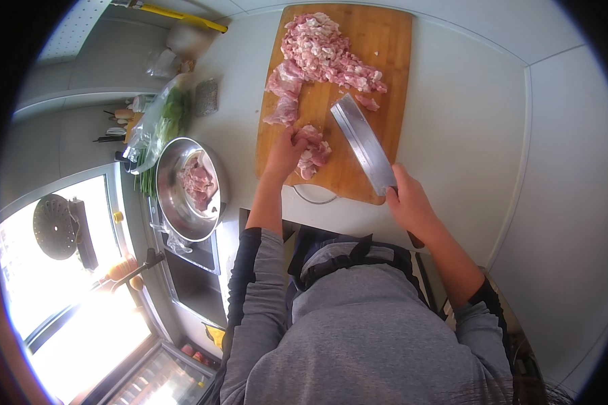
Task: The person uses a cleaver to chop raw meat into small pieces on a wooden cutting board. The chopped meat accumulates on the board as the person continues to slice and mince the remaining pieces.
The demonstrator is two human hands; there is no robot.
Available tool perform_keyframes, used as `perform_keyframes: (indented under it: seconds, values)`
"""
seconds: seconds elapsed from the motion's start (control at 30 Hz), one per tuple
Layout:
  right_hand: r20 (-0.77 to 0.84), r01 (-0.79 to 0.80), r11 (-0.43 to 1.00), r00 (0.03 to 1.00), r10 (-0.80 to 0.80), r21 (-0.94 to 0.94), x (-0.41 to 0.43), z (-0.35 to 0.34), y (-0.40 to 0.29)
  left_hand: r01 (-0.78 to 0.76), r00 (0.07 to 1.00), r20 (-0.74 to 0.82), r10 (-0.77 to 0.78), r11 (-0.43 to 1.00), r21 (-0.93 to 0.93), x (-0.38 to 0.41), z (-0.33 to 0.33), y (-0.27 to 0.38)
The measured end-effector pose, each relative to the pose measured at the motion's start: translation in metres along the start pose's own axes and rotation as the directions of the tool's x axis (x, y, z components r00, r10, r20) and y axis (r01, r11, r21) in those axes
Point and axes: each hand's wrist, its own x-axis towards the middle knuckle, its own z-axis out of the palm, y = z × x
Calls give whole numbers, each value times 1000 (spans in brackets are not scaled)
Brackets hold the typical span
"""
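Note:
A wooden cutting board [349, 172] lies on the counter before me. My right hand [410, 202] grips a broad-bladed cleaver [363, 142], its blade slanting up and left over the board. At the near left of the board, the fingers of my left hand [285, 153] hold the edge of a small cluster of raw meat [314, 154]. Just beyond those fingers, a longer strip of raw meat [285, 96] reaches up the board's left side. A heap of chopped raw meat [321, 45] covers the far part. One loose meat piece [368, 103] rests near the cleaver's tip.
On the left stands a steel bowl [160, 190] holding more raw meat [197, 182]. Behind it are green vegetables in a plastic bag [164, 119] and a small packet [206, 97]. A sink [192, 278] and faucet [149, 260] are by the window. A wall [572, 152] bounds the right side.

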Motion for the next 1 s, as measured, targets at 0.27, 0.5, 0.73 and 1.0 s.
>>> perform_keyframes:
  seconds: [0.27, 0.5, 0.73, 1.0]
  values:
    - [32, 11, 1000, 999, -10, -27, -1, 5, -5, -295, 858, -173, 484, 739, 606, -22, 27, 7]
    - [44, 10, 1000, 999, -9, -28, 1, 9, -6, -482, 789, -60, 611, 678, 555, -19, 32, 12]
    - [29, 18, 999, 999, -17, -30, 1, 5, -7, -239, 846, -333, 416, 855, 460, -7, 57, 5]
    - [29, 6, 1000, 1000, -5, -30, 2, 4, -5, -250, 891, -405, 207, 967, -56, -11, 61, 16]
